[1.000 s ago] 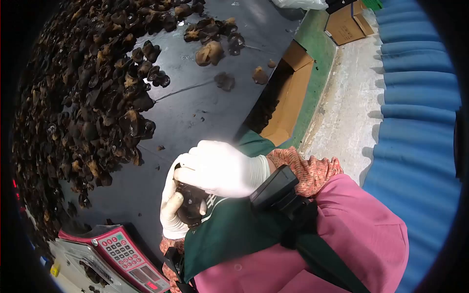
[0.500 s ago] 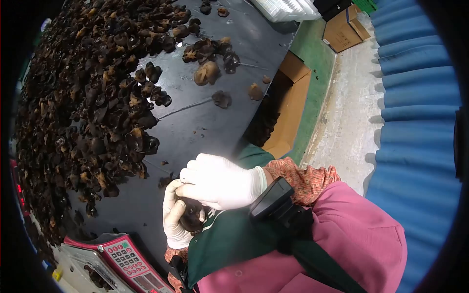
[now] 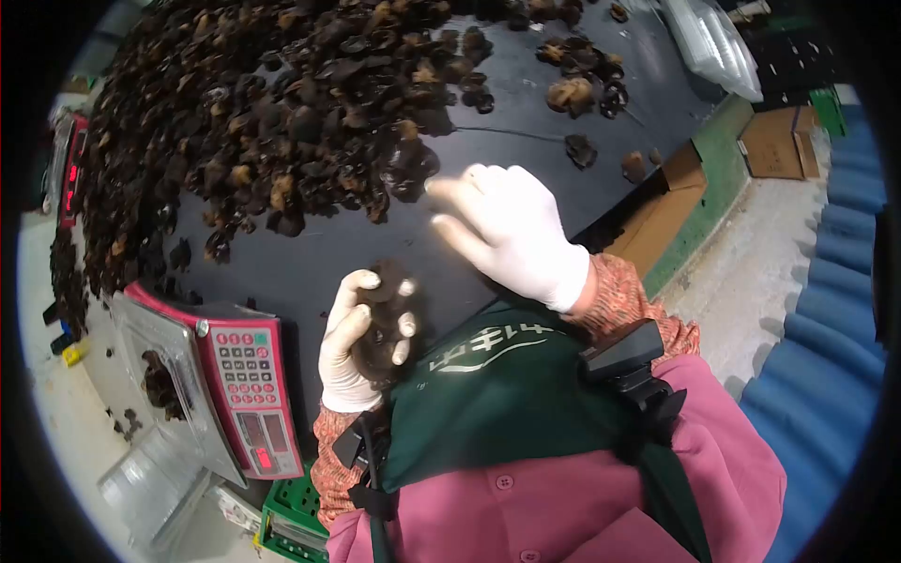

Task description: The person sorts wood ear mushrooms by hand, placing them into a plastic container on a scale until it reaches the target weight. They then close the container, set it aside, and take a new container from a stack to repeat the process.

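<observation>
My left hand point(image 3: 345, 352), in a white glove, is closed around dark brown wood ear mushrooms point(image 3: 383, 319) held close in front of the apron. Its fingertips show along both sides of them. Over the dark table point(image 3: 450, 253), my gloved right hand point(image 3: 526, 225) reaches out with thumb and fingers apart and nothing between them; it is slightly blurred. Just beyond its fingertips lies a large glossy mushroom point(image 3: 409, 171) at the edge of a wide mushroom pile point(image 3: 310, 122).
A red scale point(image 3: 253, 375) stands at the left, a mushroom clump point(image 3: 161, 387) on its pan. Small clusters point(image 3: 574, 92) lie at the table's far right. Clear plastic trays point(image 3: 709, 42) sit at the back right corner. Beside the table is an open cardboard box point(image 3: 662, 225).
My right hand has left the left hand and moved out toward the pile, opening. The left hand keeps its mushrooms. The camera view has turned left, bringing the scale further in.
</observation>
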Tool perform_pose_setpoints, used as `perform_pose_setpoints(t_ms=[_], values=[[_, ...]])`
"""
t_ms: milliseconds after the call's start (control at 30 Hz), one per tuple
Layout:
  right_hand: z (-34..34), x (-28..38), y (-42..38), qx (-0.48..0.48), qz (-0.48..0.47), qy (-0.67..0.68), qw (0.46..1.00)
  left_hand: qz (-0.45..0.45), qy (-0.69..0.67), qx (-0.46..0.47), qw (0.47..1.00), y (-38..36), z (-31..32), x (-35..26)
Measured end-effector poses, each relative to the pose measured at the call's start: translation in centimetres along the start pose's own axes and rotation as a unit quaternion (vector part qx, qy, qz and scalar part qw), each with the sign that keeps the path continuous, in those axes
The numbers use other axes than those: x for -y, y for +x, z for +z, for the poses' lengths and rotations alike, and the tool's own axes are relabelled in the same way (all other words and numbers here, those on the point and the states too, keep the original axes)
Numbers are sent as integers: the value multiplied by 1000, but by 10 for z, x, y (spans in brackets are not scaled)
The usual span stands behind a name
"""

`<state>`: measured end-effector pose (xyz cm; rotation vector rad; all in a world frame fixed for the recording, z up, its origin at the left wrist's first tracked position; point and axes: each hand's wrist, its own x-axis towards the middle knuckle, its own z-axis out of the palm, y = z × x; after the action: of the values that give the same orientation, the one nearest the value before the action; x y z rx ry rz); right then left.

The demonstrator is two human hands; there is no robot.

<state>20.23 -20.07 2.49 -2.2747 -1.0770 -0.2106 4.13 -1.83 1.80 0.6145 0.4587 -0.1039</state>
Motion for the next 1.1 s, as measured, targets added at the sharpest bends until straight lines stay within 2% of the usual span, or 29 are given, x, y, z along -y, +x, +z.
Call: perform_pose_setpoints(t_ms=[100, 233, 367, 400, 433, 467, 500, 567, 667, 700, 733, 800, 900, 933, 967, 1033, 1067, 1100], values=[[33, -2, 24, -3, 43, -33, 999, -4, -12, 8, 1000, -2, 1, 3], [34, -3, 33, -29, -17, 44, 998, -10, -27, -1, 1000, -1, 2, 3], [8, 34, 16, 52, -93, 101, 989, -12, 1, -68, 998, 3, 3, 9], [6, 42, 13, 87, -112, 113, 983, -11, 17, -7, 1000, 8, 12, 4], [7, 48, 12, 118, -139, 130, 975, -24, 49, -73, 996, 2, 28, -2], [8, 51, 11, 121, -142, 134, 973, -44, 69, -40, 996, 0, 21, -6], [10, 51, 11, 126, -146, 138, 971, -39, 20, -62, 997, 0, 21, -6], [9, 53, 22, 134, -177, 165, 961, -27, -102, -38, 994, 0, 1, -2], [1, 68, 40, 80, -216, 203, 952, 32, -234, -2, 972, -16, -2, -28], [0, 69, 44, 64, -213, 216, 951, 128, -202, -7, 971, -24, -2, -36], [1, 69, 47, 44, -209, 239, 947, 139, -159, -22, 977, -41, -11, -61], [3, 64, 46, 31, -169, 245, 954, 274, -55, -82, 957, -71, -7, -102], [3, 51, 39, 33, -131, 229, 964, 436, 166, -222, 856, -111, 2, -156], [4, 46, 36, 29, -121, 225, 966, 464, 249, -278, 803, -120, -5, -169], [5, 41, 31, 25, -109, 220, 969, 484, 364, -321, 728, -125, -16, -177], [3, 30, 23, 23, -65, 222, 973, 386, 529, -435, 618, -127, -33, -186], [-1, 25, 20, 21, -48, 208, 977, 330, 632, -424, 558, -124, -40, -188], [-5, 18, 18, 18, -31, 194, 980, 272, 782, -412, 379, -123, -45, -187]])
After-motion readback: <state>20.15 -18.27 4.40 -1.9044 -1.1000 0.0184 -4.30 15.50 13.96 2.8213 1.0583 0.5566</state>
